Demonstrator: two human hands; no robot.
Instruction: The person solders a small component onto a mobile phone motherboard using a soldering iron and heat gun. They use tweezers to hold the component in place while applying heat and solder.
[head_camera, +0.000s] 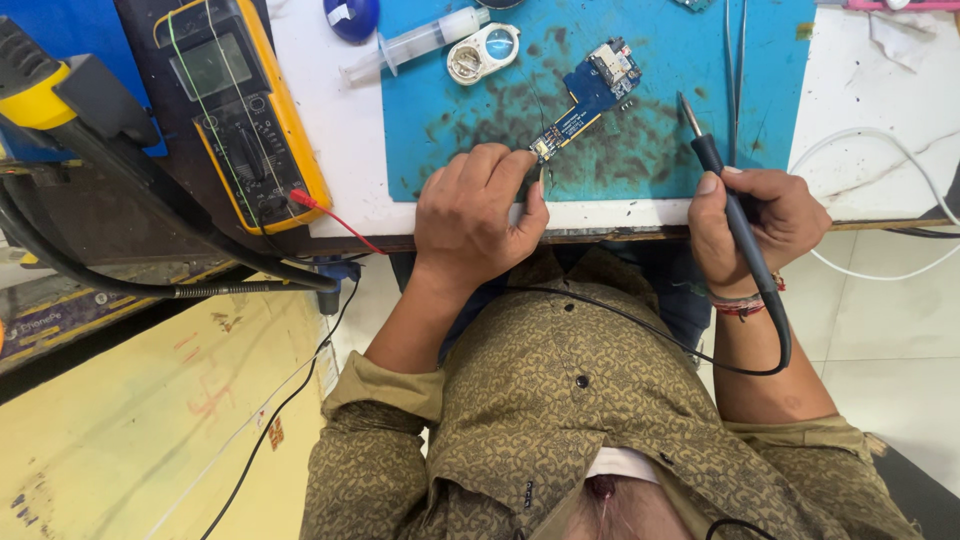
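A yellow multimeter (240, 110) lies tilted at the left of the white bench (345, 140), a red probe lead (335, 218) running off its lower corner. A clear syringe (415, 42) lies near the top edge of the blue mat (640, 160), just beside a small round magnifier (483, 52). A blue rounded thing (352, 17) sits above the syringe. A white cable (880, 215) loops at the right. A thick black hose (150, 210) with a yellow-collared nozzle (40, 95) crosses the left side.

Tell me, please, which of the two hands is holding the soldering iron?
The right hand grips the black soldering iron, tip raised over the blue mat. The left hand instead pinches the blue circuit board.
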